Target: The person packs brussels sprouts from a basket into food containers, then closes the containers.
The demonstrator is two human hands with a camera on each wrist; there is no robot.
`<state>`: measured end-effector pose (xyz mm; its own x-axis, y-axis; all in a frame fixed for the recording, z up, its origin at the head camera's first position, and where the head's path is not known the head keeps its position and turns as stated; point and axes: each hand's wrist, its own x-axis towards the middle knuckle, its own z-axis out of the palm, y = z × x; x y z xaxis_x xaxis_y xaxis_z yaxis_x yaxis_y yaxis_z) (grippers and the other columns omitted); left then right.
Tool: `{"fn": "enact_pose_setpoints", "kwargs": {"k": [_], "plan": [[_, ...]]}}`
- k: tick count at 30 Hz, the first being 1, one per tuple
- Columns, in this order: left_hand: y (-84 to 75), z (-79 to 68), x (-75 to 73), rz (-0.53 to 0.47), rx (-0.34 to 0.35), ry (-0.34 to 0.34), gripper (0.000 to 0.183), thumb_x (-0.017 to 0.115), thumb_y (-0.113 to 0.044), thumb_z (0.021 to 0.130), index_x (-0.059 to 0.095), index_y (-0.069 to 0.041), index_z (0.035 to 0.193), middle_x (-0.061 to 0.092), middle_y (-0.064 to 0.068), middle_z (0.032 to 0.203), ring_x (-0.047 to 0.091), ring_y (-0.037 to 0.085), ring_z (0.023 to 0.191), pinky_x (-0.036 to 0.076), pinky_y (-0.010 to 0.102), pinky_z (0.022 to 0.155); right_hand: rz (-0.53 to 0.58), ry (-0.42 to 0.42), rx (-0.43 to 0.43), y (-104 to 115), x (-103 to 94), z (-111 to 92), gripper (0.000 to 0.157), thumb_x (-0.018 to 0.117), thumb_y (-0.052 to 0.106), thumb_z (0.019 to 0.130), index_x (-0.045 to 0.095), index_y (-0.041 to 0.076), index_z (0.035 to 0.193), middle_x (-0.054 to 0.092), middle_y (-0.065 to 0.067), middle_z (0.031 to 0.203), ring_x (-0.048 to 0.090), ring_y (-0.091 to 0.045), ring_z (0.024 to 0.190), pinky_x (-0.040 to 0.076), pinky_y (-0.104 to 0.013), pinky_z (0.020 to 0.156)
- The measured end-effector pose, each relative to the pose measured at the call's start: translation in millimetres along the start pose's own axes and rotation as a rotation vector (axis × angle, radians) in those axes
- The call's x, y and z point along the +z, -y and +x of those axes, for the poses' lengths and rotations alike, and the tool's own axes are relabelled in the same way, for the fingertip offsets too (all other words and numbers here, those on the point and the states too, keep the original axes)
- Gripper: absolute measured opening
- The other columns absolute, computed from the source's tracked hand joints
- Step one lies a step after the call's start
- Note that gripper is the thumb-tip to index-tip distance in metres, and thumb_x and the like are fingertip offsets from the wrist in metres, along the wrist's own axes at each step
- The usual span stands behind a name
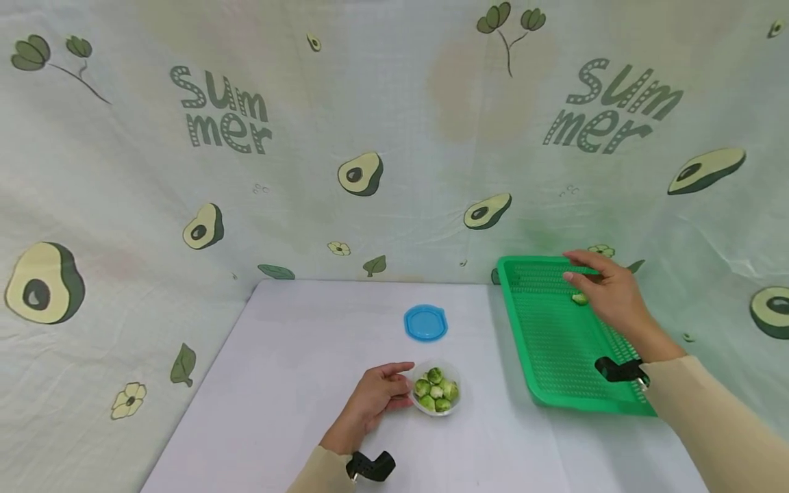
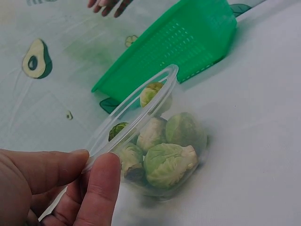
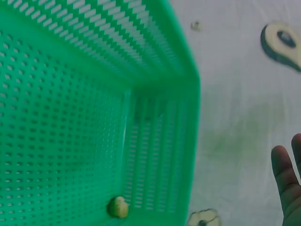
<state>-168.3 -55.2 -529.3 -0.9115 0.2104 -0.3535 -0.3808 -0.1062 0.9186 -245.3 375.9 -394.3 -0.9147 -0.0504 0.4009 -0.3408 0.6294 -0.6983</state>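
With thumb and fingers, my left hand [image 1: 377, 395] pinches the rim of a clear plastic bowl [image 1: 455, 405]. Several Brussels sprouts [image 1: 436, 392] fill the bowl; in the left wrist view a large sprout [image 2: 169, 162] shows through its wall. My right hand [image 1: 610, 291] is raised over the far part of a green plastic basket [image 1: 524, 342], its fingers extended and holding nothing. Beneath that hand, a single Brussels sprout [image 3: 118, 207] lies in the basket near a corner. The right wrist view catches only part of the right hand's fingers [image 3: 284, 172], beyond the basket rim.
A blue lid [image 1: 426, 323] lies on the white tabletop [image 1: 320, 342] behind the bowl. Behind the table hangs a pale sheet [image 1: 419, 123] printed with avocados and lettering, close against the basket's far side.
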Motion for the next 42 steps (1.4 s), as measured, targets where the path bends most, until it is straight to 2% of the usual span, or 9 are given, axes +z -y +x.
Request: {"fn": "enact_pose_setpoints", "kwargs": {"k": [2, 5, 7, 9, 12, 22, 29, 34, 42], "plan": [[-0.2, 0.1, 0.0, -0.001, 0.0, -0.001, 0.048, 0.068, 0.008, 0.094, 0.064, 0.002, 0.141, 0.061, 0.003, 0.092, 0.068, 0.013, 0.074, 0.065, 0.026, 0.07, -0.028, 0.026, 0.031, -10.5, -0.6, 6.1, 0.047, 0.064, 0.024, 0.107, 0.057, 0.013, 0.153, 0.054, -0.003, 0.152, 0.048, 0.017, 0.117, 0.047, -0.003, 0.084], [-0.4, -0.2, 0.0, -0.004, -0.001, -0.002, 0.048, 0.068, 0.008, 0.093, 0.065, 0.002, 0.141, 0.061, 0.003, 0.092, 0.068, 0.012, 0.073, 0.065, 0.026, 0.069, -0.064, 0.073, 0.092, -26.0, 0.1, 13.2, 0.054, 0.06, 0.033, 0.109, 0.05, 0.013, 0.158, 0.041, -0.021, 0.163, 0.052, -0.009, 0.136, 0.054, -0.025, 0.099], [-0.5, -0.6, -0.4, -0.004, -0.005, -0.003, 0.048, 0.068, 0.008, 0.093, 0.064, 0.002, 0.141, 0.061, 0.003, 0.092, 0.068, 0.012, 0.074, 0.065, 0.026, 0.07, -0.073, 0.104, 0.134, -37.6, 1.1, 17.1, 0.058, 0.057, 0.037, 0.11, 0.045, 0.012, 0.161, 0.037, -0.025, 0.165, 0.047, -0.033, 0.144, 0.052, -0.046, 0.106], [-0.8, -1.4, -1.0, -0.001, -0.008, -0.004, 0.049, 0.069, 0.007, 0.094, 0.063, 0.002, 0.142, 0.062, 0.003, 0.093, 0.068, 0.013, 0.074, 0.065, 0.026, 0.07, -0.079, 0.122, 0.163, -51.0, 2.9, 20.5, 0.06, 0.056, 0.038, 0.11, 0.042, 0.009, 0.161, 0.035, -0.03, 0.165, 0.04, -0.053, 0.143, 0.046, -0.066, 0.106], [0.2, -2.5, -3.2, 0.003, -0.011, -0.009, 0.049, 0.069, 0.006, 0.094, 0.062, 0.002, 0.143, 0.062, 0.003, 0.093, 0.068, 0.013, 0.073, 0.065, 0.026, 0.07, -0.1, 0.147, 0.193, -71.9, 5.8, 24.4, 0.063, 0.055, 0.039, 0.111, 0.041, 0.006, 0.162, 0.035, -0.035, 0.161, 0.037, -0.06, 0.142, 0.041, -0.075, 0.104], [5.4, 0.7, -2.4, -0.012, -0.012, -0.007, 0.049, 0.068, 0.008, 0.093, 0.064, 0.002, 0.141, 0.061, 0.002, 0.092, 0.068, 0.012, 0.068, 0.065, 0.027, 0.068, -0.119, 0.284, 0.295, -121.3, 6.9, 26.4, 0.066, 0.051, 0.04, 0.112, 0.031, 0.006, 0.165, 0.025, -0.04, 0.163, 0.028, -0.065, 0.143, 0.038, -0.08, 0.102], [3.9, 2.2, -1.9, -0.008, -0.01, -0.006, 0.049, 0.069, 0.008, 0.093, 0.064, 0.002, 0.141, 0.062, 0.002, 0.092, 0.068, 0.013, 0.07, 0.065, 0.027, 0.068, -0.109, 0.386, 0.314, -132.8, 11.7, 31.4, 0.067, 0.053, 0.036, 0.112, 0.03, 0.002, 0.165, 0.018, -0.04, 0.165, 0.019, -0.068, 0.146, 0.031, -0.083, 0.109], [4.2, 1.3, -2.6, -0.006, -0.019, -0.008, 0.048, 0.069, 0.008, 0.093, 0.065, 0.001, 0.141, 0.062, 0.002, 0.092, 0.068, 0.013, 0.071, 0.065, 0.027, 0.068, -0.135, 0.416, 0.337, -139.8, 14.5, 31.2, 0.066, 0.053, 0.035, 0.111, 0.031, 0.002, 0.164, 0.017, -0.043, 0.164, 0.019, -0.069, 0.144, 0.031, -0.084, 0.107], [3.6, 2.4, -1.6, -0.014, -0.021, -0.012, 0.049, 0.069, 0.008, 0.092, 0.066, 0.0, 0.14, 0.061, 0.002, 0.092, 0.068, 0.013, 0.07, 0.065, 0.027, 0.068, -0.149, 0.442, 0.311, -147.0, 18.7, 31.0, 0.065, 0.056, 0.023, 0.109, 0.031, -0.002, 0.163, 0.031, -0.046, 0.155, 0.031, -0.068, 0.139, 0.037, -0.081, 0.106]]}}
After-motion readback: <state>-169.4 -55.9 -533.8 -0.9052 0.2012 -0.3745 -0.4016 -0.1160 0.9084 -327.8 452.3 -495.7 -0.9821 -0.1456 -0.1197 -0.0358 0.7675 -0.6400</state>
